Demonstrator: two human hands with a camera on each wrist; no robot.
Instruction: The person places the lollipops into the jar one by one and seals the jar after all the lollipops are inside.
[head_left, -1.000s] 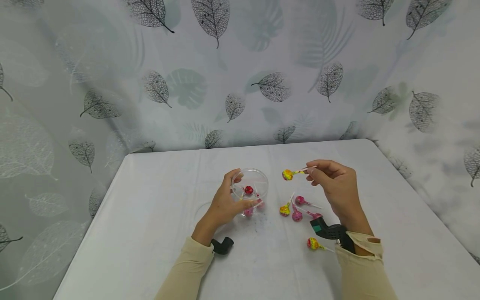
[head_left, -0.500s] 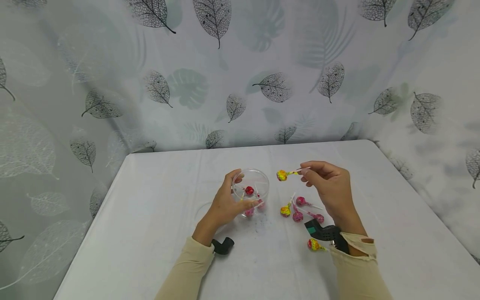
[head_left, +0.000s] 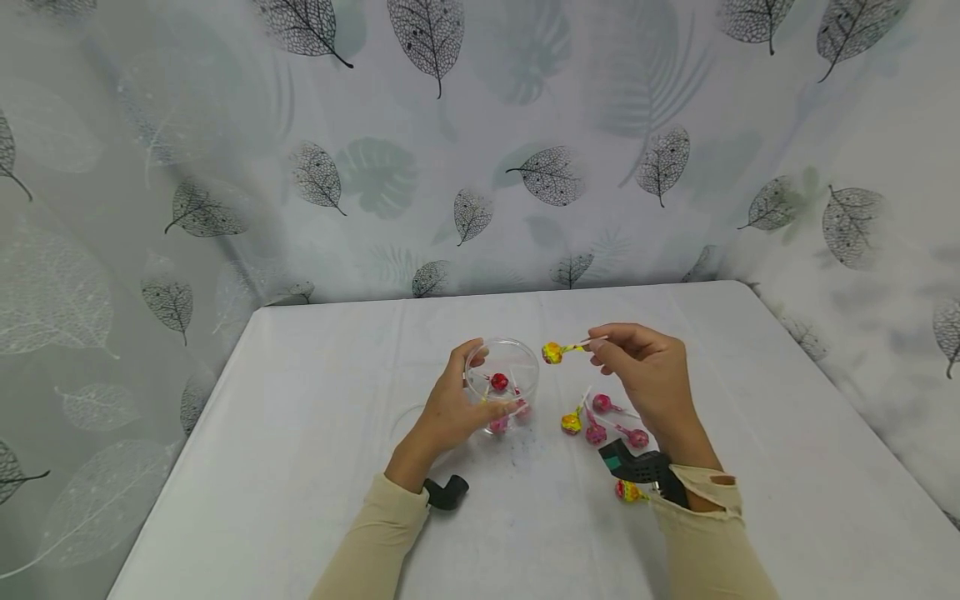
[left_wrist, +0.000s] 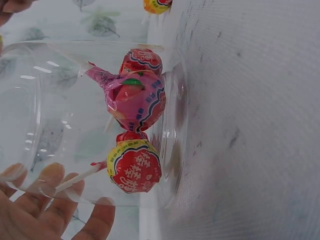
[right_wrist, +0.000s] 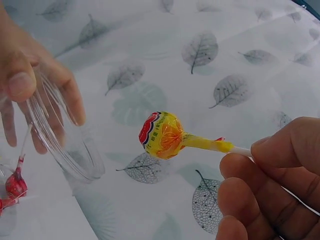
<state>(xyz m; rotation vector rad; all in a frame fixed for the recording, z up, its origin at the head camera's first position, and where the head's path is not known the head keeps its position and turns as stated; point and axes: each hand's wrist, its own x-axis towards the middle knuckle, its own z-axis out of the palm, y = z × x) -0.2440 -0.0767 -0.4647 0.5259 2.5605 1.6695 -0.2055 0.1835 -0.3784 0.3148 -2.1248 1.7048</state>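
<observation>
My left hand (head_left: 447,412) grips a clear plastic jar (head_left: 529,375) round its side, the mouth tipped a little toward me. Several wrapped lollipops lie inside; the left wrist view shows a pink one (left_wrist: 135,100) and a red-and-yellow one (left_wrist: 134,167) near the base. To the right, my right hand (head_left: 651,371) pinches the white stick of a yellow lollipop (right_wrist: 165,135) between thumb and fingers. Its wrapped head points left, toward the jar, just right of the rim and apart from it.
On the white table (head_left: 300,417), a yellow lollipop (head_left: 571,422) and several pink lollipops (head_left: 596,433) lie right of the jar. Another yellow lollipop (head_left: 627,491) is partly behind the right wrist camera. A leaf-print curtain (head_left: 480,167) stands behind the table.
My right hand has moved left with the yellow lollipop, bringing its head closer to the jar. My left hand and the jar have stayed nearly still.
</observation>
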